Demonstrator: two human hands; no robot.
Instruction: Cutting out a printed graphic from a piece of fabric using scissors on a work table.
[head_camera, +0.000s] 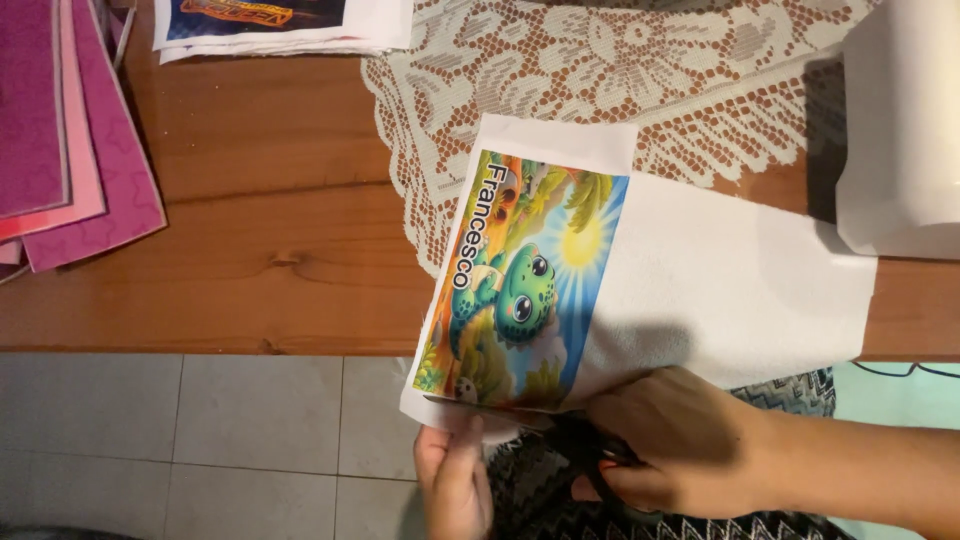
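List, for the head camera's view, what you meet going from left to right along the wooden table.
Pink and purple sheets → bare wooden table → lace cloth → white sheet with a cartoon dinosaur print, held over the table edge → white object at the right edge.

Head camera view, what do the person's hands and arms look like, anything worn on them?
Both hands are bare: no gloves, and no rings or watch that I can make out. The right hand leads into a bare forearm with no sleeve in view. Of the left hand only the fingers and thumb show.
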